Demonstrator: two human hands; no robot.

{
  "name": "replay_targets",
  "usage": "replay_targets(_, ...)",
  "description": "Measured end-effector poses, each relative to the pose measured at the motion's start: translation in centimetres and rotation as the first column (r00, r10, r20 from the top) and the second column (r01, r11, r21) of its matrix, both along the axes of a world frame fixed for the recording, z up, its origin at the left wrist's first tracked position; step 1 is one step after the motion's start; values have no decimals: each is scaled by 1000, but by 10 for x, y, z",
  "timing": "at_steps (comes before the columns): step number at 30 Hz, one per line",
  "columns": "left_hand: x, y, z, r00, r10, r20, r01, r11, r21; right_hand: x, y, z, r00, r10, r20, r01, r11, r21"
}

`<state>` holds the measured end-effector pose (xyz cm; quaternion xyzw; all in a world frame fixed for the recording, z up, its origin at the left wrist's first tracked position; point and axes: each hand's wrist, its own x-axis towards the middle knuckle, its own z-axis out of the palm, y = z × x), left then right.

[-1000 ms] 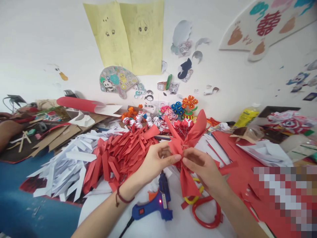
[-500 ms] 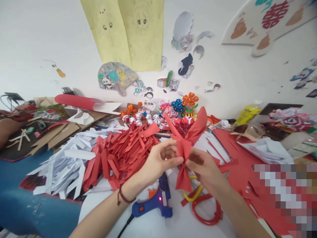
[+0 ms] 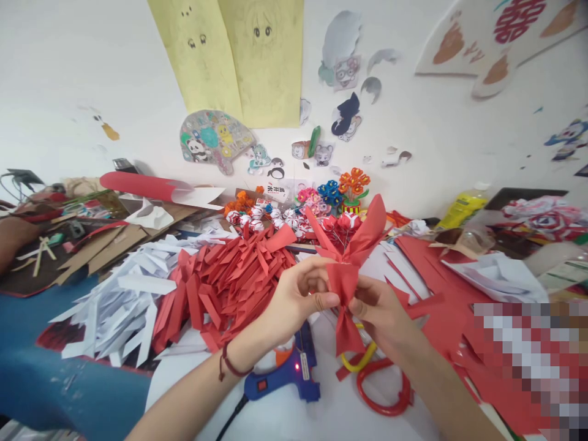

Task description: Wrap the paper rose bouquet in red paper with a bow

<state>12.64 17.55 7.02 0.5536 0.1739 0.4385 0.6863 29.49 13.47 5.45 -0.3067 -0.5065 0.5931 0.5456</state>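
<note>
Between my two hands is a red paper bow (image 3: 345,278), pinched narrow at its middle, with wide pointed flaps spreading above and a tail fanning below. My left hand (image 3: 305,294) grips its left side, thumb pressed near the waist. From the other side my right hand (image 3: 379,306) pinches the same spot between thumb and fingers. Below, on white paper, lies a blue glue gun (image 3: 285,373) with a red light lit. Scissors with red and yellow handles (image 3: 384,392) rest under my right hand, their blades mostly hidden.
Heaps of folded red paper strips (image 3: 229,282) and white paper strips (image 3: 119,300) spread to the left. Red paper sheets (image 3: 452,343) cover the right side. Paper flowers (image 3: 331,196) stand by the wall. Another person's arm (image 3: 16,242) shows at the far left.
Both hands still pinch the bow at its waist. The lower part of the bow has shifted slightly right and turned a little.
</note>
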Motion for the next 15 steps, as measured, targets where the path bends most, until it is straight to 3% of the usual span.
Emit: replay_targets(15,0,0,1,1000,-27,4,27,999,20,-2,-1,1,999,-42,22,43,998,-46)
